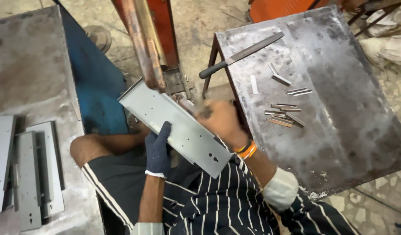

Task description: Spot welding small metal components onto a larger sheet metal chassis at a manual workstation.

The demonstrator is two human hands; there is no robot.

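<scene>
Gloved left hand (158, 150) grips the panel (176, 127) from below, right hand (220, 119) closed on its upper edge by the press (150, 43); fingers there risk pinching.

press arm (144, 43) blocks ahead, right table (339, 130) mostly bare

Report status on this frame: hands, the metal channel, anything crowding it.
Left hand, gloved, grips grey metal channel. Right hand, bare, on its upper edge. Channel's far end under orange machine arm. File and small metal strips lie apart on table.
</scene>
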